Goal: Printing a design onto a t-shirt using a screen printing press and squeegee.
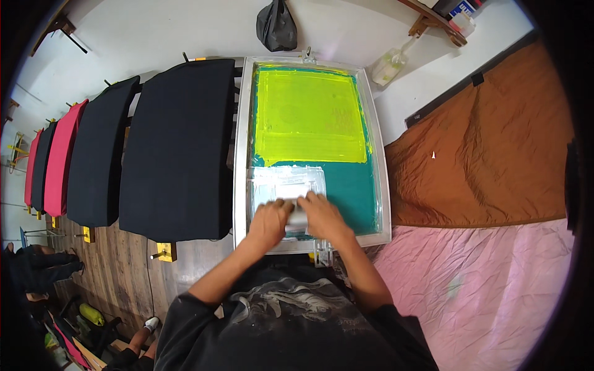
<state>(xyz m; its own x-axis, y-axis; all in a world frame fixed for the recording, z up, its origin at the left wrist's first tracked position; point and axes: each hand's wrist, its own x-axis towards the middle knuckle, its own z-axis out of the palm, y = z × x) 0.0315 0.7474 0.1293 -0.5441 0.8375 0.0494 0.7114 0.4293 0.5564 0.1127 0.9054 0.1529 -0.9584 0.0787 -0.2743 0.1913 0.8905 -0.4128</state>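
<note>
My left hand (270,219) and my right hand (320,216) both grip a pale squeegee (296,216), fingers curled over it, side by side. It sits on the lower left of a teal mesh screen (349,195) in a silver metal frame (383,204), within a patch of white ink (278,176). A bright yellow ink rectangle (309,111) covers the screen's upper part. A metal clamp (323,252) shows at the frame's near edge, beside my right forearm.
Black (173,148) and pink (62,154) fabric-covered boards line the left. Brown (476,142) and pink cloths (464,290) spread at right. A black bag (276,25) hangs behind. A plastic container (390,65) stands back right. Other people's legs (49,266) show lower left.
</note>
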